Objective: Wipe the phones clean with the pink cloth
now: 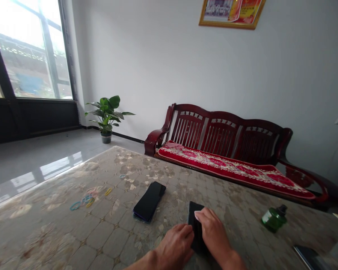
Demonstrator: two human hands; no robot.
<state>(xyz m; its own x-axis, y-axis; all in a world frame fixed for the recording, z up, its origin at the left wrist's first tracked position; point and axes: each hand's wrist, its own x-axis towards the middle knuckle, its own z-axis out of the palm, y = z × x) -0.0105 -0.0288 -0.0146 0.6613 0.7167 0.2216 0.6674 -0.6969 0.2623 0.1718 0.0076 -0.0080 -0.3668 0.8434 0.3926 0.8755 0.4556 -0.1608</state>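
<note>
A dark, flat rectangular object (196,207) lies at the near middle of the patterned table, between both hands. My left hand (177,242) has its fingers curled against its left edge. From the right, my right hand (214,232) grips it, with the thumb on its upper face. The hands and the blur hide what exactly the object is. To the left of the hands rests a black phone (150,200) on top of another thin item, whose edge shows underneath.
Colourful bands (87,200) lie on the left of the tablecloth (101,232). A green bottle (273,218) stands at the right, with another dark device (308,257) nearer the corner. Beyond the table are a wooden bench (219,135) and a potted plant (106,116).
</note>
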